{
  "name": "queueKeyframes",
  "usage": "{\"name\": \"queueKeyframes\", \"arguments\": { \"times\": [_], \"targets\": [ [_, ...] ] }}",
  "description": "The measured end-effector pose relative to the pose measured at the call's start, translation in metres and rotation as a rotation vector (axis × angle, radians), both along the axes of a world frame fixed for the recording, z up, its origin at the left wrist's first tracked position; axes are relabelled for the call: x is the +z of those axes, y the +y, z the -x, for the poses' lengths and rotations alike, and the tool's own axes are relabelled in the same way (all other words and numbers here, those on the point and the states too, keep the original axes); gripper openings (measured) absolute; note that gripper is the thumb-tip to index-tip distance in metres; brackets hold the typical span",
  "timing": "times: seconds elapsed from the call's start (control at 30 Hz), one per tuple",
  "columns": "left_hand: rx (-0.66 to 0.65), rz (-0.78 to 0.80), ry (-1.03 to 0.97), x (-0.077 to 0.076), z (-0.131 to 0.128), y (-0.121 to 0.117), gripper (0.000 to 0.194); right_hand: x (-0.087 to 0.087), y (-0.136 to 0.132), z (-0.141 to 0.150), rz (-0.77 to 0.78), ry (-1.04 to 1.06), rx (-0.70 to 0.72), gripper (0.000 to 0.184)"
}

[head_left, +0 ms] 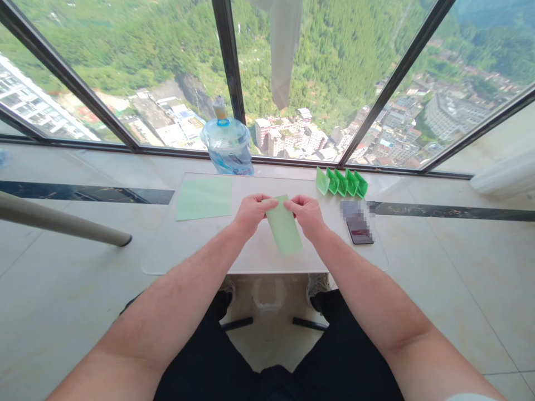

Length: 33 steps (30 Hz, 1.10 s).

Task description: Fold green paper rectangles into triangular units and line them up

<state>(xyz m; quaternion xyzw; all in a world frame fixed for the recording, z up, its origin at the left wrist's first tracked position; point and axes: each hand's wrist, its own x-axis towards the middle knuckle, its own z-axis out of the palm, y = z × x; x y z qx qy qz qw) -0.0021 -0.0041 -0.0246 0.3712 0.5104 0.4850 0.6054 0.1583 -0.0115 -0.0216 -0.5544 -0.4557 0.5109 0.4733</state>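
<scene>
A narrow strip of light green folded paper (284, 228) is held up over the table between both hands. My left hand (253, 213) pinches its upper left edge, with the thumb on the near face. On the opposite edge, my right hand (308, 214) grips the upper right corner the same way. The fingers behind the paper are hidden. To the left, a flat sheet of light green paper (204, 199) lies on the table. Several folded green paper pieces (343, 182) stand in a row at the far right edge.
The low white table (188, 250) has rounded corners. A dark phone (358, 225) lies on its right side. Behind the table stands a large clear water jug (228, 145), close to the window frame (292, 163). A beige pole (62, 218) slants in from the left.
</scene>
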Motion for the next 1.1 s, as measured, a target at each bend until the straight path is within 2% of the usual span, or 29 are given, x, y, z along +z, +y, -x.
{"name": "queueKeyframes", "arguments": {
  "times": [0.07, 0.27, 0.47, 0.63, 0.9, 1.0, 1.1],
  "targets": [
    [0.028, -0.013, 0.027, -0.001, -0.002, 0.000, 0.031, -0.001, 0.000, 0.001, 0.016, 0.042, 0.002, 0.026],
    [-0.063, -0.064, 0.139, 0.000, -0.002, -0.001, 0.028, -0.003, 0.001, 0.000, 0.014, 0.084, 0.023, 0.028],
    [0.060, -0.039, 0.049, 0.001, -0.003, -0.002, 0.032, -0.006, 0.002, 0.001, -0.031, 0.104, -0.076, 0.025],
    [0.096, -0.044, -0.016, 0.003, -0.005, -0.003, 0.026, -0.008, 0.001, 0.005, -0.025, 0.136, -0.122, 0.023],
    [0.209, -0.117, 0.061, -0.001, -0.007, -0.002, 0.022, -0.006, 0.000, 0.011, -0.026, 0.154, -0.178, 0.023],
    [0.198, -0.118, 0.092, -0.002, -0.005, 0.000, 0.021, -0.007, 0.002, 0.010, -0.018, 0.150, -0.171, 0.023],
    [0.147, -0.136, 0.161, 0.000, 0.001, 0.003, 0.021, -0.006, 0.003, 0.007, 0.014, 0.094, -0.101, 0.018]
  ]
}}
